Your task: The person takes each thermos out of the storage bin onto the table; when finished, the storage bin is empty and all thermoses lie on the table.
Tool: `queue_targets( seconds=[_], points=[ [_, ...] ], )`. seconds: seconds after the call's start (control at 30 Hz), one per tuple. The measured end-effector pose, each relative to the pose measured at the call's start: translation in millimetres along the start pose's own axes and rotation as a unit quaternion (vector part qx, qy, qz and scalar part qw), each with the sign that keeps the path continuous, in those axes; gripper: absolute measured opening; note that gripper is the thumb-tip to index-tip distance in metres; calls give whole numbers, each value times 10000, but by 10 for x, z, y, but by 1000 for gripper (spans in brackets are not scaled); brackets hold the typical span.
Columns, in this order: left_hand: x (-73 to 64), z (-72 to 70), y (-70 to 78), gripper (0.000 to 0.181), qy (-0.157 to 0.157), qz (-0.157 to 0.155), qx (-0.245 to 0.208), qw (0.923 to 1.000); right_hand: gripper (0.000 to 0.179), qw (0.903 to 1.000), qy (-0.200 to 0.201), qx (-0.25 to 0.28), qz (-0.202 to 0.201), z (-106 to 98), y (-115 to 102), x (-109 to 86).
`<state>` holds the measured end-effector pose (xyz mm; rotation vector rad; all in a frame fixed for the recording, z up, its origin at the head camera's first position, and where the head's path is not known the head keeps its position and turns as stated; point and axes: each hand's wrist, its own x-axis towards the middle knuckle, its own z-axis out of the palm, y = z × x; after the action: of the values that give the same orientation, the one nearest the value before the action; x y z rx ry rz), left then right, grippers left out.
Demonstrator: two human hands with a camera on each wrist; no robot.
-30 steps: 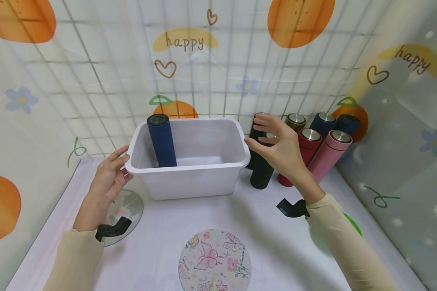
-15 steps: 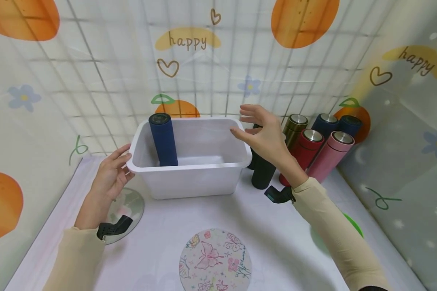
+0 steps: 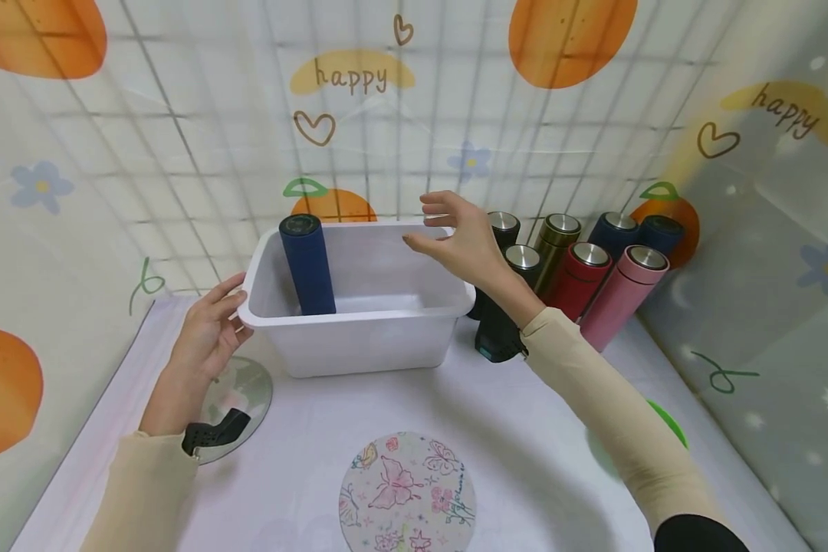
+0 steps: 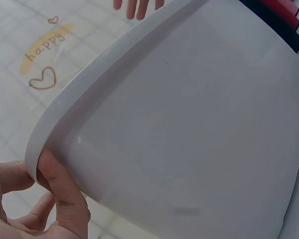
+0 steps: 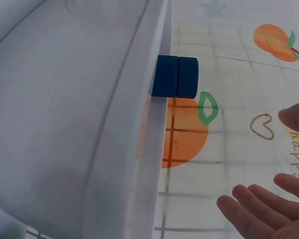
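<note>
A white plastic tub stands on the table, with one dark blue thermos bottle leaning upright inside its left end. My left hand pinches the tub's left rim, thumb above and a finger curled beneath. Above the tub's right end hovers my right hand, thumb and fingers spread apart and nothing between them. In the right wrist view, the thermos's blue cap pokes up past the tub's rim.
Several thermoses crowd right of the tub, among them a red one, a pink one and a black one. A butterfly-print round mat lies in front. Another round mat is under the left forearm. A printed curtain hangs behind.
My right hand has moved left from the black thermoses to over the tub's right end, still spread. The left hand keeps its place on the rim.
</note>
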<state>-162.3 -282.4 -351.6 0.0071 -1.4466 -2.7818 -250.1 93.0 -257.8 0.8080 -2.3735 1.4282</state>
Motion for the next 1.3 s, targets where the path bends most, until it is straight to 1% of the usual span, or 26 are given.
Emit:
queue_targets(
  seconds=[0.2, 0.43, 0.73, 0.97, 1.2, 1.3],
  points=[
    [-4, -3, -5, 41, -27, 11, 10, 10000, 60, 9997, -162, -107, 132, 161, -22, 129],
    [11, -10, 3, 39, -89, 37, 0, 10000, 62, 9981, -460, -301, 263, 434, -52, 322],
    [-2, -10, -2, 36, -100, 26, -32, 9999, 64, 9955, -835, -377, 252, 775, -164, 503],
    [15, -2, -3, 36, -77, -5, 27, 10000, 67, 9919, -1060, -577, 390, 944, -140, 600],
    [13, -9, -3, 35, -72, -8, -45, 10000, 70, 9896, -1264, -412, 552, 1070, -116, 684],
    [21, -4, -9, 36, -117, 4, -62, 9999, 69, 9896, -1249, -380, 598, 1106, -129, 714]
  ],
)
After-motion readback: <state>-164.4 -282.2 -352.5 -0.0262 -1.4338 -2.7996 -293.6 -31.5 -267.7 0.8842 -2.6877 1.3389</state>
